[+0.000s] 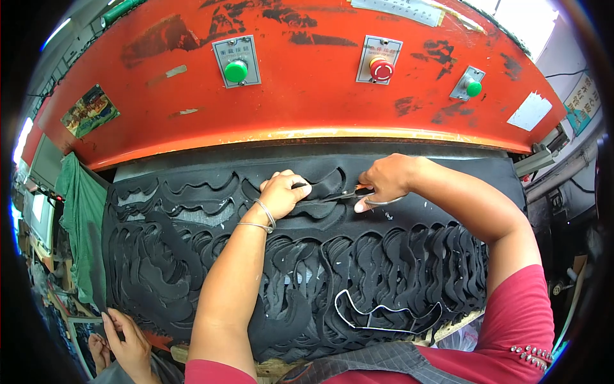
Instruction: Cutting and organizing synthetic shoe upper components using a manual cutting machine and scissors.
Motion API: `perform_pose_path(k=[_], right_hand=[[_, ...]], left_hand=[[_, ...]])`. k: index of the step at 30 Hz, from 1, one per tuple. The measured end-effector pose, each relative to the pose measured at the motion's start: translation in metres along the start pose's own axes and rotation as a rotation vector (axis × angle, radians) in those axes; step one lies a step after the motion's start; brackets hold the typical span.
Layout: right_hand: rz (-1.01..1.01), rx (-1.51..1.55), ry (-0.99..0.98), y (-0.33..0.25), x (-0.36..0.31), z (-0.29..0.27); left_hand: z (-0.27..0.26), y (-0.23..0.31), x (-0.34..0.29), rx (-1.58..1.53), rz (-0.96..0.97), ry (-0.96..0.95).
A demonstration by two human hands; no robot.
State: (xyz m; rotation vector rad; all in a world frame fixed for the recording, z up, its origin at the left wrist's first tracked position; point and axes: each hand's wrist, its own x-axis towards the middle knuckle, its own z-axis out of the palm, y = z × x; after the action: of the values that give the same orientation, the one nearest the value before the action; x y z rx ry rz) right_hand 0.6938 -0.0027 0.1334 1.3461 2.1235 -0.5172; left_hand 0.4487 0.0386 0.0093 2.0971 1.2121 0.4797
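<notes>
My right hand (pixel 387 182) is wrapped round the handles of a pair of scissors (pixel 346 194), whose blades point left toward my other hand. With curled fingers, my left hand (pixel 284 192) grips the black foam sheet (pixel 441 185) beside a cut-out opening. The blades lie against the foam between my two hands; whether they are closed is hard to see. Curved cut-outs and loose strips surround both hands. Nearer to me, a wavy metal cutting die (pixel 388 320) rests on the layered foam offcuts (pixel 364 262).
A red machine beam (pixel 307 109) spans the far side, carrying two green buttons (pixel 236 71) and a red stop button (pixel 382 69). Green cloth (pixel 83 224) hangs at the left. Another person's hands (pixel 128 345) are at lower left, near the foam's edge.
</notes>
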Motion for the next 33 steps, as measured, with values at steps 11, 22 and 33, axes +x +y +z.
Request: perform_pose_path(k=[11,22,33], right_hand=[[-0.027,0.145,0.019,0.019,0.005,0.008],[-0.043,-0.085,0.315,-0.005,0.003,0.024],[-0.061,-0.162,0.308,-0.014,0.002,0.021]], left_hand=[[-0.004,0.0,0.008,-0.25,0.047,-0.003],[-0.003,0.001,0.002,-0.341,0.002,-0.017],[-0.007,-0.001,-0.003,-0.448,0.025,-0.015]])
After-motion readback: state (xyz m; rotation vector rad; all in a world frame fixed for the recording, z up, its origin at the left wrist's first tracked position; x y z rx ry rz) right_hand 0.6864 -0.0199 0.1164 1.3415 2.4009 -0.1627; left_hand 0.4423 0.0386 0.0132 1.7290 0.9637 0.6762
